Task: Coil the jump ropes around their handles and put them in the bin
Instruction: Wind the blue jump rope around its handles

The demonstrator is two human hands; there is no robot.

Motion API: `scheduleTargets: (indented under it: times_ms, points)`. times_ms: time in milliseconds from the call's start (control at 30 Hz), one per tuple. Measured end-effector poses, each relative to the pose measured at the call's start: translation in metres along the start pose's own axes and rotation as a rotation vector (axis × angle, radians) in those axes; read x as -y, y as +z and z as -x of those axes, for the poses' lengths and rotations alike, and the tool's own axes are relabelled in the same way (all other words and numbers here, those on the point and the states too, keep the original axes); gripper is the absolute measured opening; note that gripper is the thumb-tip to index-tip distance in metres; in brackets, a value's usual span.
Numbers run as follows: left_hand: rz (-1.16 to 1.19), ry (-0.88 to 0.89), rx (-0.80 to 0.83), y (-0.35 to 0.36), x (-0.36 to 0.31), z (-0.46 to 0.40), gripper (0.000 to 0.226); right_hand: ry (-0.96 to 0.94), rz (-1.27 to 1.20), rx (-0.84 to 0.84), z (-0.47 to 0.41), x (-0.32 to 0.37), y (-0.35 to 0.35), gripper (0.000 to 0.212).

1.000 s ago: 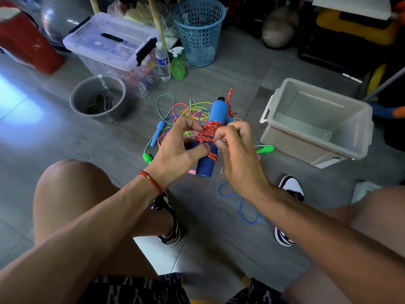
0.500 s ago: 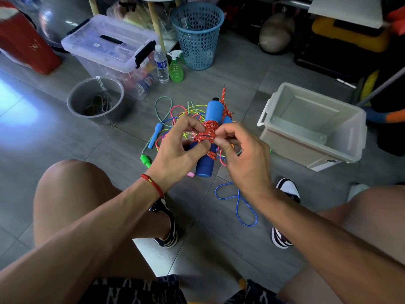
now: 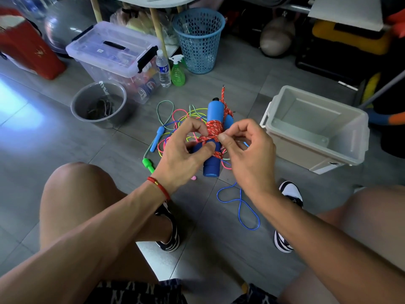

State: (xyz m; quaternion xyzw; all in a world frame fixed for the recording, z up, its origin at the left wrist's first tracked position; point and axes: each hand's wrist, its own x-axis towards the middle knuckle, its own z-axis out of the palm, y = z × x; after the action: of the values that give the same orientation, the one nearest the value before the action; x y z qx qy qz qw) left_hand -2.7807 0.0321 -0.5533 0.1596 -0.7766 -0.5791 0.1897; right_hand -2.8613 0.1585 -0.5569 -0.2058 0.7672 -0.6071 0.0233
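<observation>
Head view: left hand (image 3: 184, 154) grips the two blue handles (image 3: 213, 137) held side by side, thumb pressed on the red rope (image 3: 213, 128) wound round their middle. Right hand (image 3: 247, 148) pinches the rope's loose end at the wrap, other fingers curled. The bundle is in the air over the floor pile (image 3: 175, 128), bin (image 3: 315, 128) to the right, nothing visible inside. Risk: the tail isn't secured yet, I think; if the pinch slips or the thumb lifts, the turns slacken and slide off the smooth foam. The handles could also splay and loosen the coil. A tail left sticking out may snag when dropped in. Count: one red rope in hand, two blue foam handles, one bin. Floor ropes are tangled: blue, green, pink and yellow cords, at least three, exact number unclear.
</observation>
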Motion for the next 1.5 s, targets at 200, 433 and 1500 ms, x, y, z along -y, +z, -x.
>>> scheduleTargets:
  times_ms: [200, 433, 1500]
  points:
    - [0.045, -0.092, -0.048, 0.011, 0.002, -0.004, 0.013, -0.027, 0.077, -0.13, 0.007, -0.001, 0.007, 0.01]
    - [0.03, -0.096, -0.093, 0.011, 0.006, -0.008, 0.008, 0.072, -0.08, -0.001, 0.006, 0.0, 0.009, 0.025]
    - [0.009, -0.029, -0.226, 0.017, 0.012, -0.014, 0.041, -0.226, 0.454, 0.212, -0.025, -0.023, -0.002, 0.026]
